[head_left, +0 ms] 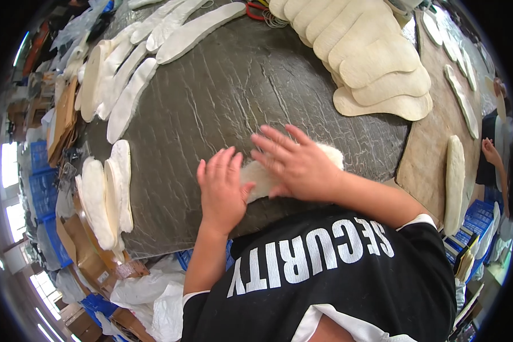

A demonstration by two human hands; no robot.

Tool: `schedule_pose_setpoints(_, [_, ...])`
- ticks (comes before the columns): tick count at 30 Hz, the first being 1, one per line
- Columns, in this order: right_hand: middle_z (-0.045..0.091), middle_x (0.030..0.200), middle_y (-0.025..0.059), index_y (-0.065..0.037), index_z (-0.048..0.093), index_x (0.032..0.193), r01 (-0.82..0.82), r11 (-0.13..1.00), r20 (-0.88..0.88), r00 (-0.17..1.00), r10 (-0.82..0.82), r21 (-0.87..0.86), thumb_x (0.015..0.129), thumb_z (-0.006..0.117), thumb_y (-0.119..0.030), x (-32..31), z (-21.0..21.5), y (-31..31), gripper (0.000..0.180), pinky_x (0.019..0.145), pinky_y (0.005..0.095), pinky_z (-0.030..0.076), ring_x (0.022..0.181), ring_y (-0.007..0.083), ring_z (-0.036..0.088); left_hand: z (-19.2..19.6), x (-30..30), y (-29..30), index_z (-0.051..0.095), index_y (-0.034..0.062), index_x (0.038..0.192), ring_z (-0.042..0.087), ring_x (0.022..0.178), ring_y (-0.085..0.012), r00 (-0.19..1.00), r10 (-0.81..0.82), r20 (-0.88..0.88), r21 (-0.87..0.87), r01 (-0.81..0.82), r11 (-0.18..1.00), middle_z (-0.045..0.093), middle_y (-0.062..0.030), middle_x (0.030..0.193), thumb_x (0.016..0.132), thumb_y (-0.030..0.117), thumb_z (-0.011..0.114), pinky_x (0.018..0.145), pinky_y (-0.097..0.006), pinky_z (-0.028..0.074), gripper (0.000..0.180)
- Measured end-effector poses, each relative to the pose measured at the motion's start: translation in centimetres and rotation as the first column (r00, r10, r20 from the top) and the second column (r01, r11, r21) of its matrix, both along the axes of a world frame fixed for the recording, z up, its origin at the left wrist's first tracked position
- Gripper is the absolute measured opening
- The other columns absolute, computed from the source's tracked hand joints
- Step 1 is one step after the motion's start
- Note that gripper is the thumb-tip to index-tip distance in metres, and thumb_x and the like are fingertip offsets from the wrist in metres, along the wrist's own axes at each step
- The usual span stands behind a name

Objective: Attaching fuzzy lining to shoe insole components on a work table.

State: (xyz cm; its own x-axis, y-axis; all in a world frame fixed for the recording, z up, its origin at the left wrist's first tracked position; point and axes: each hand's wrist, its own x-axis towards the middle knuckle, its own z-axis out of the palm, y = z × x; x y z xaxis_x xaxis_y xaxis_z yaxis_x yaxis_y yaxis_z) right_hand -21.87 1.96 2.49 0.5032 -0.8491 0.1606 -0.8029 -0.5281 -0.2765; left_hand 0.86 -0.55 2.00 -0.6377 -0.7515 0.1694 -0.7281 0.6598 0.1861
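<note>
A fluffy cream insole (257,181) lies crosswise on the dark, creased table top (211,108) close to my body. My left hand (221,191) rests at the insole's left end, fingers stretched and thumb against its edge. Above its middle, my right hand (299,168) is spread open and slightly blurred, covering much of the fleece. Whether the right palm presses on it or hovers I cannot tell. The insole's right end (330,154) shows past my right wrist.
Fanned cream insoles (376,54) pile up at the far right. White insoles (134,94) line the far left, with more fleece insoles (118,185) at the left edge. Red-handled scissors (255,11) lie at the back. Another person's hand (490,151) appears far right, beyond a brown board (424,148).
</note>
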Motion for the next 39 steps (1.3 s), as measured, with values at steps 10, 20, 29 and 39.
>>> schedule_pose_setpoints(10, [0.027, 0.155, 0.0154, 0.002, 0.029, 0.147, -0.161, 0.966, -0.047, 0.984, 0.173, 0.204, 0.067, 0.054, -0.077, 0.9, -0.9, 0.7, 0.115, 0.118, 0.0509, 0.005, 0.147, 0.0272, 0.016, -1.2, -0.3, 0.8, 0.033, -0.0026, 0.144, 0.02, 0.145, -0.0294, 0.99, -0.086, 0.115, 0.221, 0.059, 0.974, 0.025, -0.0152, 0.155, 0.074, 0.054, 0.066, 0.115, -0.059, 0.013, 0.096])
schedule_pose_setpoints(20, [0.052, 0.136, 0.0249, 0.001, 0.055, 0.124, 0.098, 0.995, 0.724, 0.687, -0.057, -0.015, 0.079, 0.059, -0.02, -4.3, -2.8, 3.2, 0.05, 0.113, 0.0519, 0.024, 0.133, 0.0405, 0.043, -1.0, 0.7, 3.6, 0.052, 0.0, 0.127, 0.051, 0.112, -0.034, 0.987, -0.096, -0.13, 0.058, 0.104, 0.993, 0.054, -0.0155, 0.123, 0.068, 0.037, 0.078, 0.095, -0.045, 0.042, 0.075])
schedule_pose_setpoints(29, [0.055, 0.134, 0.0191, -0.003, 0.06, 0.112, 0.217, 0.976, 0.609, 0.776, -0.167, -0.009, 0.077, 0.065, -0.013, -5.8, -2.8, 7.3, 0.037, 0.111, 0.0507, 0.029, 0.132, 0.0379, 0.045, 8.7, 19.0, -1.2, 0.053, -0.0004, 0.124, 0.048, 0.116, -0.0382, 0.842, 0.524, -0.128, -0.339, -0.534, 0.775, 0.053, -0.0206, 0.126, 0.07, 0.025, 0.08, 0.102, -0.046, 0.037, 0.066])
schedule_pose_setpoints(39, [0.062, 0.12, 0.0117, -0.007, 0.063, 0.101, 0.459, 0.867, 0.378, 0.85, -0.366, -0.193, 0.076, 0.072, -0.016, -7.5, -0.6, 4.2, 0.028, 0.1, 0.047, 0.04, 0.118, 0.0309, 0.054, 4.0, 12.1, -4.7, 0.065, 0.0014, 0.083, 0.056, 0.108, -0.0336, 0.971, 0.161, -0.178, -0.187, -0.194, 0.963, 0.064, -0.0132, 0.11, 0.08, 0.01, 0.069, 0.096, -0.045, 0.04, 0.01])
